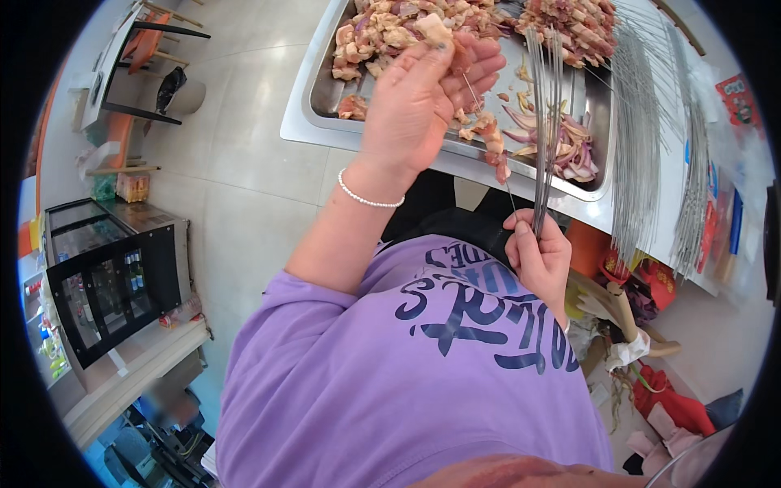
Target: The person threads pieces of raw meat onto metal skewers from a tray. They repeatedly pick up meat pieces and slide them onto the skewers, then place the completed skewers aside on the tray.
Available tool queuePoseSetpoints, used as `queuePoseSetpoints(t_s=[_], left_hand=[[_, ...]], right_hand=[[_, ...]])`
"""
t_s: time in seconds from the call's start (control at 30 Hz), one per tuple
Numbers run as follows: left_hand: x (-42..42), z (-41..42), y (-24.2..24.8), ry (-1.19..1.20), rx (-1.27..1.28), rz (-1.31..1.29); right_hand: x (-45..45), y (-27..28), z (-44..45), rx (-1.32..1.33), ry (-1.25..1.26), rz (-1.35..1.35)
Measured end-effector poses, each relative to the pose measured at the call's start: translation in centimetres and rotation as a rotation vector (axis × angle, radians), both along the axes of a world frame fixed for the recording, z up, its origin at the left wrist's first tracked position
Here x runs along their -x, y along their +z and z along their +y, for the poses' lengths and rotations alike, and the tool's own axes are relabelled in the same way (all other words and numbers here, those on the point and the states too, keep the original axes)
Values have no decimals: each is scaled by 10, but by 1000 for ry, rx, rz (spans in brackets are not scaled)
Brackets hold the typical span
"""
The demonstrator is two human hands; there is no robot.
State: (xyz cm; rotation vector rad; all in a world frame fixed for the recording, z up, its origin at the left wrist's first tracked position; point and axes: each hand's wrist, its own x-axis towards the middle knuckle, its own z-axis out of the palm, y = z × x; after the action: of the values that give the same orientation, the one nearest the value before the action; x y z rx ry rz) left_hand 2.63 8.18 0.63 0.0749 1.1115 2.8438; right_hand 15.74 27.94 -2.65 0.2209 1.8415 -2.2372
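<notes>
My left hand (415, 97) is above the front part of a metal tray (415, 129), palm turned up. Its thumb presses a pale piece of meat (434, 30), and another piece lies against the fingers around the tip of a thin metal skewer (512, 198). Several meat pieces (493, 143) are threaded along that skewer, which slants down to my right hand (540, 253). My right hand pinches its lower end and also grips a bundle of bare metal skewers (545, 122), pointing away from me. Cut raw meat (378, 33) is heaped at the tray's far left.
Threaded meat skewers (573, 27) are piled at the tray's far right. Sliced red onion (570, 146) lies near its front right corner. Loose bare skewers (634, 140) cover the white table (668, 210) beside it. A glass-door drinks cooler (116, 274) stands to the left.
</notes>
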Motion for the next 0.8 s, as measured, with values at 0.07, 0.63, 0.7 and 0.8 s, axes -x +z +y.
queuePoseSetpoints(t_s=[0.07, 0.63, 0.7, 0.8], left_hand=[[6, -5, -5, 6, 29, 97], [10, 8, -5, 75, -280, 26], [9, 7, -7, 60, -256, 39], [5, 7, -9, 28, -218, 60]], right_hand=[[-1, 2, 4, 2, 46, -26], [-5, -5, 4, -24, 83, -23], [-4, -7, 5, -27, 90, -13], [-3, -6, 5, -27, 95, -9]])
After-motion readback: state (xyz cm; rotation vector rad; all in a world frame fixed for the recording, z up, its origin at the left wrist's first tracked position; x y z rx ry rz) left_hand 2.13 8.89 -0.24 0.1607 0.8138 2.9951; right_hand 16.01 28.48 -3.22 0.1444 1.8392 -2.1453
